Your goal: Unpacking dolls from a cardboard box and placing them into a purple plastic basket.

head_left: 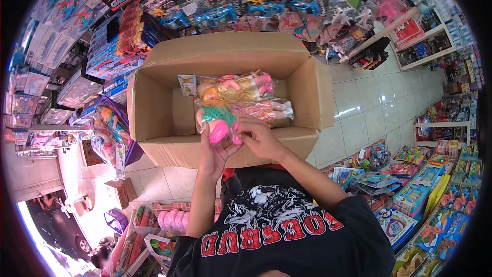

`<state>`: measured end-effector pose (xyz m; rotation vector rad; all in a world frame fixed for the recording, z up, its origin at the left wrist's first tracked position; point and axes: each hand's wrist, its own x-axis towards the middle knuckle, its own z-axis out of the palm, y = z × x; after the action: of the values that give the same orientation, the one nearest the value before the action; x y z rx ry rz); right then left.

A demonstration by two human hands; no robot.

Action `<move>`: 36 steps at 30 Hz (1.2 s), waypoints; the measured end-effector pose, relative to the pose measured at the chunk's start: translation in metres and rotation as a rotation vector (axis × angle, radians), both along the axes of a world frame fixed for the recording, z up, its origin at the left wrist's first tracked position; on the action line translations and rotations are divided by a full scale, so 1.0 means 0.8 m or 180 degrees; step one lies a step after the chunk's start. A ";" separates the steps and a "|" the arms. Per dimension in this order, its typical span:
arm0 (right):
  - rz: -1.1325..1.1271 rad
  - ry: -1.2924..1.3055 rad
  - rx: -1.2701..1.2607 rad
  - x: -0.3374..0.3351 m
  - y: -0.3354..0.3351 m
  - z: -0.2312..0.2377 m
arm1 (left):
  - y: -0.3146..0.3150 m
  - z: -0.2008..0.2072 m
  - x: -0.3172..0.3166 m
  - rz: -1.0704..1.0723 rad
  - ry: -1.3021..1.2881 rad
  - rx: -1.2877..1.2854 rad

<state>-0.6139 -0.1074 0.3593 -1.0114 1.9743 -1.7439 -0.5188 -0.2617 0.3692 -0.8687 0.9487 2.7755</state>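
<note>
Over the open cardboard box (220, 51), I hold a bagged doll (214, 112) with orange hair, a green dress and pink shoes. My left hand (212, 153) is wrapped around its lower end, beneath the shoes. The fingers of my right hand (258, 136) are closed at the pink shoe on the right; whether they pinch the shoe or its clear plastic is hard to see. Inside the box lie a long-haired blond doll (240, 90) and a doll in a flowered dress (256, 111), both in clear bags. A small printed card (187, 85) shows beside the orange hair.
Packaged toys hang along the far wall, with blue toy packs (215, 16) among them. At the left, a purple container (134, 146) stands beside more bagged dolls (107, 125). Low shelves of toys (410, 190) line the right. Tiled floor (359, 102) lies right of the box.
</note>
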 end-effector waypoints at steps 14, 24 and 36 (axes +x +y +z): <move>-0.0089 -0.1537 -0.0529 0.071 0.140 -0.022 | 0.081 -0.027 0.066 -0.0244 0.0334 -0.0635; -0.0284 -0.1794 -0.0021 0.109 0.102 -0.041 | 0.041 -0.027 0.091 -0.1824 0.0797 -0.3186; -0.1579 -0.2050 -0.1350 0.202 -0.028 -0.024 | -0.053 -0.031 0.161 -0.1588 0.1859 -0.5073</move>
<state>-0.4524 -0.1299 0.3403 0.0149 1.5313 -2.4186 -0.3903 -0.3042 0.3443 0.2946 2.9287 1.3720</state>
